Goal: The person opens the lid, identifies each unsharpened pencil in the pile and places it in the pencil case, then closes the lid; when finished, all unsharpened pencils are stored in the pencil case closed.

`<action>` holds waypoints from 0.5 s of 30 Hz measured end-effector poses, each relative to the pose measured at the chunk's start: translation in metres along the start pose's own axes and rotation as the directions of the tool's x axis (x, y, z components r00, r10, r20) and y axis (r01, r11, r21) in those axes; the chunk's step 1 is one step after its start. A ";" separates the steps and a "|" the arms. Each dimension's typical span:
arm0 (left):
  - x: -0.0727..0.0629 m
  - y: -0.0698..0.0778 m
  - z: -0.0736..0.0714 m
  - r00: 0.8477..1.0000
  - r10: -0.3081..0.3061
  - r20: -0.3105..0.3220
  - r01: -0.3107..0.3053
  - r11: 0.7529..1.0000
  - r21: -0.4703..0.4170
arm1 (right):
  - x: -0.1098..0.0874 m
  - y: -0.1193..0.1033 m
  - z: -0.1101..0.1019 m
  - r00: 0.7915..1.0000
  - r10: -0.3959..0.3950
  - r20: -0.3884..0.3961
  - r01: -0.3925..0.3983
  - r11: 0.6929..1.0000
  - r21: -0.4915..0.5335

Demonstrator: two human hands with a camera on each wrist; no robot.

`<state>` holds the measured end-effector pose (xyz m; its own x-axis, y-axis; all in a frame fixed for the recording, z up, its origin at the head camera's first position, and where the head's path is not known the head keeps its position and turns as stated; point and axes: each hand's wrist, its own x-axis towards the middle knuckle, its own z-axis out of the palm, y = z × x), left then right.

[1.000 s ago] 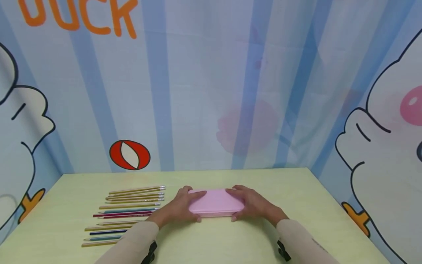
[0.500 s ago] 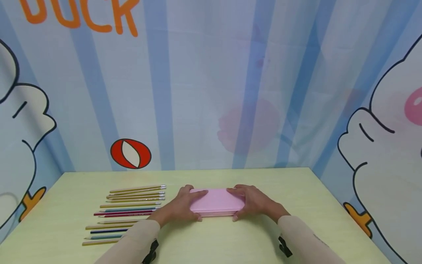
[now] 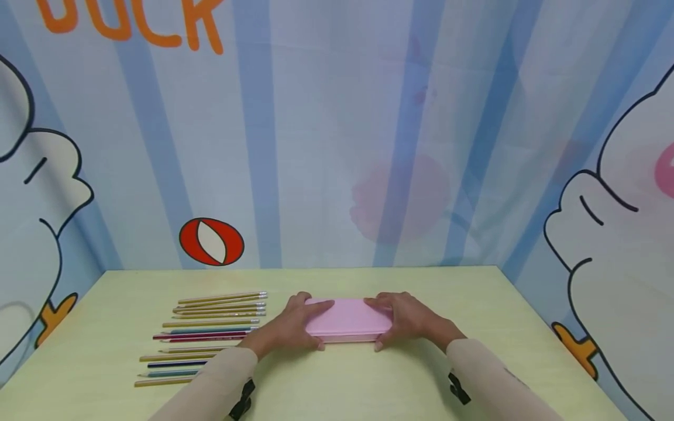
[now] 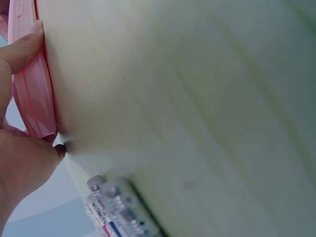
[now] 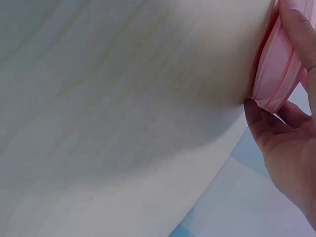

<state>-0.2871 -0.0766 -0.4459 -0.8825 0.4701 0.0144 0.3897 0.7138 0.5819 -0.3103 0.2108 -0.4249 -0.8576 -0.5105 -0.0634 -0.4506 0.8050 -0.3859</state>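
A closed pink pencil case (image 3: 349,320) lies flat at the middle of the table, its long side facing me. My left hand (image 3: 292,327) grips its left end, thumb along the near side and fingers around the end and top. At the right end my right hand (image 3: 411,320) holds it the same way, mirrored. Both wrist views show the case's rounded pink edge (image 4: 33,98) low against the tabletop, with a seam running along its side (image 5: 280,74). Fingertips reach down to the table at each end.
Several pencils (image 3: 221,323) lie in a loose column left of the case, mostly yellow, with some red, teal and dark blue ones. My left sleeve (image 3: 216,383) covers part of the lower pencils. A striped curtain (image 3: 321,146) stands behind the pale table (image 3: 358,386).
Both hands keep their hold on the pencil case, and it stays in place among the same pencils. Only the head view has shifted slightly.
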 end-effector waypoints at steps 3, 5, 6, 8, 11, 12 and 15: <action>0.000 0.002 0.000 1.000 -0.006 0.007 0.006 1.000 -0.007 | -0.002 0.001 -0.004 1.000 0.003 0.006 -0.003 1.000 0.020; 0.000 0.002 0.000 1.000 -0.014 0.007 0.014 1.000 -0.006 | -0.003 0.001 -0.006 1.000 -0.006 0.008 0.006 0.999 0.042; 0.000 0.002 0.000 1.000 -0.017 0.007 0.017 1.000 -0.005 | -0.003 0.002 -0.006 1.000 -0.010 0.012 0.009 0.999 0.052; 0.000 0.002 0.001 1.000 -0.020 0.011 0.020 1.000 -0.003 | -0.004 0.002 -0.007 1.000 -0.017 0.022 0.016 0.998 0.057; 0.000 0.002 0.000 1.000 -0.024 0.016 0.024 1.000 -0.005 | -0.004 0.001 -0.007 0.999 -0.011 0.032 0.009 0.998 0.062; -0.001 0.001 0.000 1.000 -0.023 0.016 0.023 1.000 -0.008 | -0.004 0.001 -0.007 0.999 -0.005 0.033 0.003 0.998 0.065; -0.001 0.000 0.001 0.999 -0.031 0.018 0.032 0.999 -0.027 | -0.005 0.000 -0.008 0.999 0.012 0.046 -0.016 0.997 0.081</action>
<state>-0.2857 -0.0762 -0.4466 -0.8894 0.4567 -0.0184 0.3541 0.7138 0.6042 -0.3084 0.2157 -0.4172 -0.8507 -0.5140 -0.1099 -0.4156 0.7858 -0.4580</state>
